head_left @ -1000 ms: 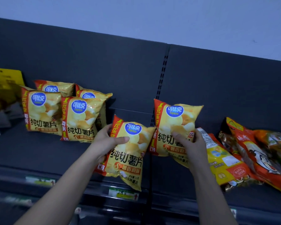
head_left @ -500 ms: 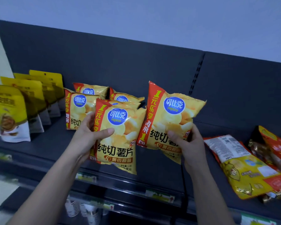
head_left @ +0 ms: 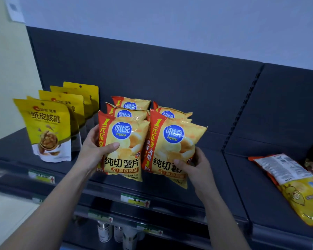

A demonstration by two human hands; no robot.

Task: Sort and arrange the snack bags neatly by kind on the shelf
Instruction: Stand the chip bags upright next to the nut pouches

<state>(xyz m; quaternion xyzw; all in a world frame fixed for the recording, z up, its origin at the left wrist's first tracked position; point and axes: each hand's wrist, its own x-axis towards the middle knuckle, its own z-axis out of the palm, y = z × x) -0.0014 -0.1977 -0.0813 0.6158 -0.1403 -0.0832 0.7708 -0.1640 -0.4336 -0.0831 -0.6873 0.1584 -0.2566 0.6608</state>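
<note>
Head view: grips left chip bag (head_left: 123, 141) in left hand (head_left: 90, 152), right chip bag (head_left: 173, 143) in right hand (head_left: 197, 168), both upright, just before the matching rows (head_left: 132, 105) behind.

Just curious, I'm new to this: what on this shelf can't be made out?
All head view:
Rear chip bags: mostly hidden behind the two held bags.
Rear walnut pouches: covered by the front pouch.
Yellow bag at right: cut off by the frame edge.
Price labels: too blurred to read.
</note>
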